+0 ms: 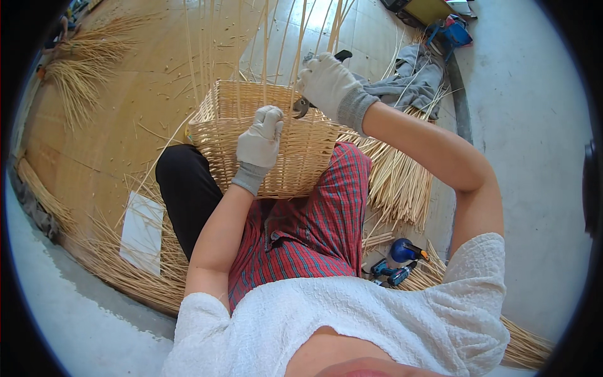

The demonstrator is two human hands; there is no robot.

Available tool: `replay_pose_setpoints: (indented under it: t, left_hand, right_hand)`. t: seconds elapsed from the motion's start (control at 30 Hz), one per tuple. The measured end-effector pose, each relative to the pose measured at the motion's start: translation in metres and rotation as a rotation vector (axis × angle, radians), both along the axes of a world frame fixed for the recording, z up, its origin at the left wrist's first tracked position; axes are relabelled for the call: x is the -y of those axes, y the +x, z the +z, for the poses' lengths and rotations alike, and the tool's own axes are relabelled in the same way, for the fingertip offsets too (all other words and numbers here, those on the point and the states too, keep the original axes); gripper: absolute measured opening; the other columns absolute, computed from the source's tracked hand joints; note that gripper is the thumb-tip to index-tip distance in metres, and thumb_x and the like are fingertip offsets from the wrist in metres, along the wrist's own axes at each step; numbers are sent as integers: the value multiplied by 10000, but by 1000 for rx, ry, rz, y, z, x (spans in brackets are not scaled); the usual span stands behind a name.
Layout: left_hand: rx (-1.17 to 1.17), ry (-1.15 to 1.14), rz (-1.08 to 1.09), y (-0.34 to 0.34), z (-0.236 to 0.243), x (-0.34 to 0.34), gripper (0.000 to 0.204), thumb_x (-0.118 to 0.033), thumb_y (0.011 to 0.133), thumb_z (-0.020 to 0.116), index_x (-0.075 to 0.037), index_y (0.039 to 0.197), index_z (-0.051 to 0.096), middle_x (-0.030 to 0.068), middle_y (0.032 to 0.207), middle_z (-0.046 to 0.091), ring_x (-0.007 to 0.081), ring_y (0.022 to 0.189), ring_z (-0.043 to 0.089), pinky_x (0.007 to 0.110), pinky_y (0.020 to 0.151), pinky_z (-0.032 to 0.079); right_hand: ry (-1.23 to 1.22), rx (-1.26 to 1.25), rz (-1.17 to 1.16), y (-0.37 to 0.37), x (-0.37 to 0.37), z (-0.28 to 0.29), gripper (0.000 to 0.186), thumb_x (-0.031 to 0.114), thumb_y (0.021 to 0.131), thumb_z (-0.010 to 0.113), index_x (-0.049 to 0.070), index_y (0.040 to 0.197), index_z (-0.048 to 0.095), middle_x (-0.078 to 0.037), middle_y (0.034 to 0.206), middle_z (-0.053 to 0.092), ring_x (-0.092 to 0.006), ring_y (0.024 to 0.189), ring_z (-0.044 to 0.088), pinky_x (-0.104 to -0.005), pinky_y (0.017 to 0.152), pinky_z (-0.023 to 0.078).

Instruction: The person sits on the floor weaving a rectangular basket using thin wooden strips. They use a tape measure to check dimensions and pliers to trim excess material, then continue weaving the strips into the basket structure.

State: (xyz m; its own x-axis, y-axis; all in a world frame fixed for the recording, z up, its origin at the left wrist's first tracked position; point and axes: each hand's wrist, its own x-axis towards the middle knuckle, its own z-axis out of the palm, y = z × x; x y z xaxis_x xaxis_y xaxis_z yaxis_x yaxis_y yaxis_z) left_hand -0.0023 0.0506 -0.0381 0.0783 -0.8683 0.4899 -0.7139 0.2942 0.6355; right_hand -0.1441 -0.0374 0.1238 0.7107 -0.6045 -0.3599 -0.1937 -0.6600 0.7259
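Note:
A woven pale wicker basket (295, 169) rests between my knees, with tall upright stakes (265, 50) rising from it. My gloved left hand (260, 141) is closed on the basket's near side at the rim. My gloved right hand (328, 88) grips a dark metal cutting tool (301, 107) above the right part of the basket, its curved head low beside the rim and stakes. The tool is partly hidden by my fingers.
Loose cane bundles (402, 182) lie right, others (81, 75) left. Grey cloth (414, 81) and a blue container (452, 34) sit beyond. A white sheet (139, 232) lies left; a blue spray bottle (401, 251) and power tool (396, 273) lie right of my legs.

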Motion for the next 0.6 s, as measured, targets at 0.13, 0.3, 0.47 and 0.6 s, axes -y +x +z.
replay_pose_setpoints:
  t: [0.13,0.3,0.47,0.6]
  left_hand:
    - [-23,-2,11,0,-3,0,231,-143,919,696,-134,1114,571,65,1154,656,326,948,696,413,737,572]
    - [-34,-5,-47,-4,8,-2,207,-170,925,701,-133,1112,618,73,1099,665,318,927,697,412,736,564]
    - [77,13,-126,-13,10,11,129,-226,936,696,-141,1033,702,58,998,660,285,855,689,395,700,549]
    - [175,18,-96,-21,11,22,128,-280,951,661,-153,964,662,62,892,609,294,778,661,432,644,526]
  right_hand:
    - [-26,43,44,2,-1,-8,142,195,912,664,182,1039,725,44,952,649,-161,1004,639,-341,836,467]
    - [34,-12,11,-13,4,-5,126,180,848,717,102,937,759,-2,846,706,-182,821,690,-353,681,502]
    - [-9,59,30,-38,18,33,134,149,853,723,177,973,776,4,860,721,-182,952,725,-317,691,572]
    - [6,31,27,-55,15,37,164,171,850,729,182,1011,758,7,929,708,-180,967,701,-339,757,544]
